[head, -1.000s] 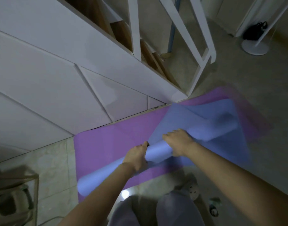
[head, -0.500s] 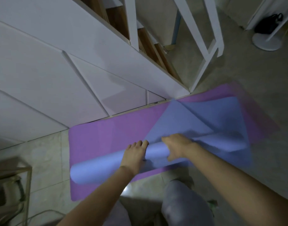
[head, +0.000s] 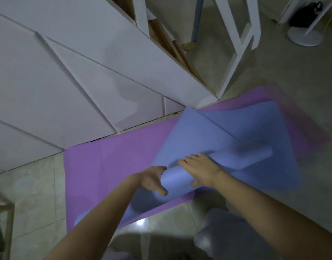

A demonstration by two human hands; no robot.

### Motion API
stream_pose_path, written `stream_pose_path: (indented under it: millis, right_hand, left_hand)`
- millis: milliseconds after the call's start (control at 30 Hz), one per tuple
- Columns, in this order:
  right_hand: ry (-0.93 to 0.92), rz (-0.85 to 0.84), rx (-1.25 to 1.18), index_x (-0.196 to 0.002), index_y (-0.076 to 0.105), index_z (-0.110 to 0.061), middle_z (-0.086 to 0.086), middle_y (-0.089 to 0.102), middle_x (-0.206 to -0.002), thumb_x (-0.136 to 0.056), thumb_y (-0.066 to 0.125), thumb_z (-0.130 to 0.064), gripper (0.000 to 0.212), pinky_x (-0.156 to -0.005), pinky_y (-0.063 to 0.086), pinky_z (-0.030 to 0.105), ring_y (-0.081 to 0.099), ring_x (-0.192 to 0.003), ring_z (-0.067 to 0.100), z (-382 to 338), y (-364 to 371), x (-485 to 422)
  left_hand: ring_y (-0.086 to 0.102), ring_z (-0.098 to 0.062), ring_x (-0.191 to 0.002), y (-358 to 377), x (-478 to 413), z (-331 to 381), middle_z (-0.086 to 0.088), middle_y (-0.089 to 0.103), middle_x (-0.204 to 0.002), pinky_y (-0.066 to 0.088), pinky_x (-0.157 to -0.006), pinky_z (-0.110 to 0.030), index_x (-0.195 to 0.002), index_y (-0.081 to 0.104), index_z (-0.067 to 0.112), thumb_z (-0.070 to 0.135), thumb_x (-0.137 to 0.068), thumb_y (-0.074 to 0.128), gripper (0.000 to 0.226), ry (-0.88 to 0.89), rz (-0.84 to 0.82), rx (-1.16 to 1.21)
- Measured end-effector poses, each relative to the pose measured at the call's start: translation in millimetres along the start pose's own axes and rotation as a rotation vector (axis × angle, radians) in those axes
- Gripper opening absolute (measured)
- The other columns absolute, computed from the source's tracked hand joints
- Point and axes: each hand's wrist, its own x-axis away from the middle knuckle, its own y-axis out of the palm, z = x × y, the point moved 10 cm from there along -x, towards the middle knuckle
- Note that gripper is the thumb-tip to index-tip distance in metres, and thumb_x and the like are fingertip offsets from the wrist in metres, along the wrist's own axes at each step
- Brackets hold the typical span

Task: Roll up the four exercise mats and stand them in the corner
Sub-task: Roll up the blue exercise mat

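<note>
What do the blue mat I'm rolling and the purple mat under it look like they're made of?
Blue mat: probably soft foam or rubber with a matte finish; it bends into a smooth, rounded roll. Purple mat: likely similar matte foam; it lies flat on the floor with no sheen. The exact material cannot be told.

A pale tiled floor [head: 33, 184] carries a purple mat [head: 108, 166], spread flat with its long edge against the white panelling [head: 86, 72] under a staircase and a half-rolled blue mat [head: 208, 136] lying on top. A round white stand base [head: 305, 37] sits well apart at the far right, with a black bag [head: 304, 15] just beside it. A wooden frame [head: 9, 218] stands at the left edge.
</note>
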Motion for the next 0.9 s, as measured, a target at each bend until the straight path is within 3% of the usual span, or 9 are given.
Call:
stream_pose_path:
  millis: [133, 267, 400, 533, 567, 700, 800, 900]
  right_hand:
    - [0.042, 0.007, -0.077, -0.134, 0.034, -0.012, 0.009, 0.052, -0.123, -0.082, 0.065, -0.026, 0.062, -0.087, 0.04, 0.037, 0.054, -0.11, 0.03, -1, 23, -17]
    - [0.058, -0.037, -0.199, -0.129, 0.038, -0.012, 0.011, 0.059, -0.119, -0.077, 0.069, -0.028, 0.063, -0.081, 0.044, 0.037, 0.059, -0.104, 0.033, 1, 49, -42]
    - [0.079, -0.158, -0.364, -0.127, 0.038, -0.012, 0.012, 0.06, -0.117, -0.072, 0.074, -0.028, 0.068, -0.075, 0.041, 0.03, 0.059, -0.103, 0.031, -1, 83, -64]
    - [0.063, -0.258, -0.4, -0.124, 0.044, -0.014, 0.008, 0.06, -0.115, -0.068, 0.076, -0.032, 0.067, -0.078, 0.047, 0.032, 0.059, -0.101, 0.027, -1, 110, -85]
    - [0.057, -0.287, -0.407, -0.123, 0.046, -0.015, 0.007, 0.06, -0.114, -0.067, 0.077, -0.032, 0.067, -0.079, 0.048, 0.032, 0.059, -0.1, 0.026, 0, 115, -90]
    - [0.049, -0.376, -0.503, -0.118, 0.052, -0.014, 0.003, 0.06, -0.112, -0.066, 0.08, -0.032, 0.061, -0.079, 0.052, 0.033, 0.061, -0.097, 0.022, 1, 127, -109]
    - [0.045, -0.407, -0.581, -0.119, 0.054, -0.018, -0.001, 0.061, -0.113, -0.066, 0.081, -0.033, 0.061, -0.08, 0.053, 0.034, 0.063, -0.095, 0.02, -3, 131, -119]
    - [0.062, -0.441, -0.641, -0.122, 0.053, -0.021, -0.002, 0.062, -0.114, -0.067, 0.082, -0.034, 0.064, -0.078, 0.056, 0.035, 0.065, -0.093, 0.019, -6, 138, -123]
  left_hand:
    - [0.054, -0.019, -0.096, 7, -23, -16, 0.001, 0.056, -0.11, 0.044, -0.076, -0.027, -0.111, 0.045, 0.019, 0.021, -0.07, 0.079, 0.053, -0.001, -0.01, -0.09]
    - [0.055, -0.027, -0.107, 9, -41, -37, -0.004, 0.054, -0.118, 0.042, -0.082, -0.035, -0.123, 0.04, 0.018, 0.029, -0.074, 0.074, 0.061, -0.061, 0.263, -0.332]
    - [0.049, -0.027, -0.109, 18, -53, -48, -0.006, 0.049, -0.118, 0.037, -0.086, -0.034, -0.128, 0.036, 0.018, 0.02, -0.078, 0.063, 0.056, -0.053, 0.511, -0.607]
    - [0.056, -0.023, -0.065, 29, -50, -51, -0.003, 0.057, -0.078, 0.044, -0.057, -0.03, -0.11, 0.044, 0.014, 0.023, -0.038, 0.085, 0.084, 0.102, 0.809, -0.685]
    - [0.055, -0.022, -0.062, 32, -50, -55, -0.003, 0.058, -0.077, 0.042, -0.056, -0.031, -0.111, 0.045, 0.013, 0.027, -0.035, 0.085, 0.088, 0.133, 0.865, -0.685]
    - [0.06, -0.025, -0.082, 44, -50, -80, -0.006, 0.065, -0.104, 0.032, -0.073, -0.037, -0.121, 0.046, 0.013, 0.043, -0.042, 0.084, 0.092, 0.158, 1.0, -0.721]
    - [0.058, -0.028, -0.101, 52, -61, -99, -0.011, 0.064, -0.116, 0.042, -0.088, -0.047, -0.126, 0.043, 0.008, 0.07, -0.039, 0.077, 0.112, 0.134, 0.972, -0.745]
    - [0.061, -0.031, -0.104, 55, -68, -104, -0.015, 0.063, -0.116, 0.05, -0.088, -0.055, -0.13, 0.041, 0.006, 0.078, -0.036, 0.072, 0.123, 0.113, 0.936, -0.773]
